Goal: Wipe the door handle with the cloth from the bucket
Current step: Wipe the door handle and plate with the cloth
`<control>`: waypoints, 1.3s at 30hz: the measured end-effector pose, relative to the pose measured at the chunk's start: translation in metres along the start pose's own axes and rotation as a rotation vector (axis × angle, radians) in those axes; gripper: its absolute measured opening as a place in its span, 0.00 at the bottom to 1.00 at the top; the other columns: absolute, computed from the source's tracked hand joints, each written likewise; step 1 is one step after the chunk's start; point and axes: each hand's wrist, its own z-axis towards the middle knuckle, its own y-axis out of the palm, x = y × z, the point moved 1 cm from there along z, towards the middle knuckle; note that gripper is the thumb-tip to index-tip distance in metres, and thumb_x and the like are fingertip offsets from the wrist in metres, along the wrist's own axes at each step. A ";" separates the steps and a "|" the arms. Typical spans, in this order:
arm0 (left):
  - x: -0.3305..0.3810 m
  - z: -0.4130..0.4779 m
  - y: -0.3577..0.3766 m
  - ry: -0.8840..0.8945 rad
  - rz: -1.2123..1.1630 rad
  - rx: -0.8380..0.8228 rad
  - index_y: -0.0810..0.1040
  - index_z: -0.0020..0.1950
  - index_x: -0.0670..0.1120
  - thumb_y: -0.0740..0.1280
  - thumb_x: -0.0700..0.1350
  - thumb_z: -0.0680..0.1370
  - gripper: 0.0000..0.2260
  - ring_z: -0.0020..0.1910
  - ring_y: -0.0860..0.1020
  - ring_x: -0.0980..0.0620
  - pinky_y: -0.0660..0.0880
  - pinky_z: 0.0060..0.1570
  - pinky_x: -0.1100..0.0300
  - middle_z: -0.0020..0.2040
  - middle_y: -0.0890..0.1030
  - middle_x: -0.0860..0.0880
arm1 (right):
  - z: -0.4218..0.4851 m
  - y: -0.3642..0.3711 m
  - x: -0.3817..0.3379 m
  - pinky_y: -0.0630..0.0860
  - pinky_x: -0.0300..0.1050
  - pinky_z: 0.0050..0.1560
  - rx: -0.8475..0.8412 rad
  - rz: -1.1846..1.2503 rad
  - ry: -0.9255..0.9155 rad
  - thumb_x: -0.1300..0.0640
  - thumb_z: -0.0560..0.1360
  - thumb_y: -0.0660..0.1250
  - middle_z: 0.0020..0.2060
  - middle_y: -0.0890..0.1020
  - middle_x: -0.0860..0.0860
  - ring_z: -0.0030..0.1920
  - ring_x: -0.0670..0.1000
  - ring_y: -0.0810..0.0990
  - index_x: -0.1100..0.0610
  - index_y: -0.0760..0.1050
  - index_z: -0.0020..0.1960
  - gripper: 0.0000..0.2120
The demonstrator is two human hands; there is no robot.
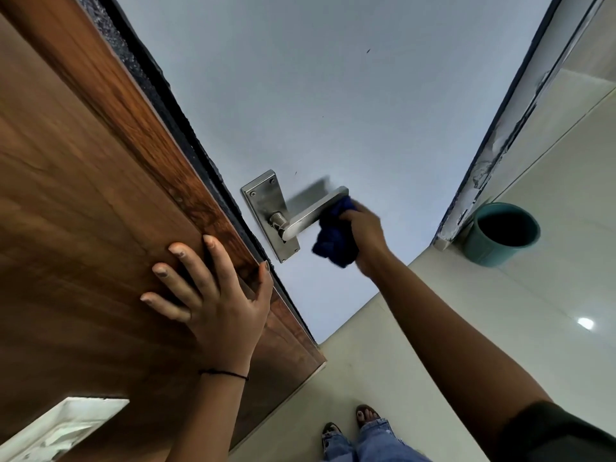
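A steel lever door handle [313, 211] on its steel backplate [263, 198] is fixed to a pale grey door [316, 95]. My right hand [365, 233] is shut on a bunched dark blue cloth [335, 243], which presses against the outer end of the lever from below. My left hand [206, 288] lies flat with fingers spread on the brown wooden panel [83, 195] left of the door, thumb at the panel's edge, holding nothing. A teal bucket [501, 233] stands on the floor at the right, by the foot of the door frame.
Pale glossy floor tiles [533, 328] stretch right and below. The dark door frame [500, 145] runs up at the right, its paint chipped. My feet in sandals [353, 425] stand close to the door. A white object [63, 425] shows at the lower left.
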 end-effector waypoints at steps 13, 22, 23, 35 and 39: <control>-0.003 -0.001 -0.002 0.020 0.007 0.006 0.44 0.78 0.44 0.63 0.59 0.76 0.41 0.76 0.31 0.45 0.31 0.72 0.44 0.74 0.47 0.39 | -0.033 0.072 0.072 0.78 0.45 0.55 0.112 0.078 -0.176 0.66 0.72 0.66 0.52 0.80 0.56 0.50 0.51 0.81 0.53 0.79 0.50 0.11; 0.016 0.001 -0.006 -0.038 -0.158 -0.049 0.40 0.77 0.44 0.65 0.52 0.75 0.42 0.72 0.43 0.36 0.30 0.72 0.48 0.70 0.52 0.32 | -0.021 0.042 0.078 0.71 0.33 0.56 0.169 -0.197 -0.233 0.65 0.74 0.63 0.52 0.74 0.49 0.50 0.45 0.76 0.53 0.75 0.66 0.21; 0.024 -0.001 -0.005 -0.036 -0.213 -0.071 0.39 0.77 0.44 0.65 0.51 0.75 0.42 0.74 0.42 0.37 0.31 0.72 0.48 0.71 0.52 0.32 | -0.019 0.028 0.075 0.74 0.37 0.57 0.175 -0.183 -0.218 0.65 0.73 0.64 0.54 0.76 0.49 0.51 0.47 0.78 0.52 0.75 0.66 0.22; 0.296 -0.004 0.003 -0.386 -1.426 -1.291 0.78 0.56 0.47 0.62 0.48 0.81 0.09 0.54 0.79 0.54 0.76 0.51 0.65 0.55 0.82 0.47 | -0.014 -0.242 -0.039 0.75 0.46 0.42 -0.011 0.329 -0.014 0.53 0.79 0.54 0.40 0.80 0.57 0.42 0.56 0.77 0.59 0.77 0.46 0.15; 0.408 -0.004 -0.010 -0.308 -1.433 -1.362 0.79 0.47 0.38 0.69 0.45 0.76 0.10 0.36 0.77 0.54 0.72 0.35 0.64 0.40 0.82 0.42 | -0.016 -0.332 -0.088 0.68 0.57 0.37 -0.078 0.242 -0.117 0.36 0.77 0.50 0.44 0.80 0.68 0.39 0.63 0.73 0.69 0.72 0.47 0.34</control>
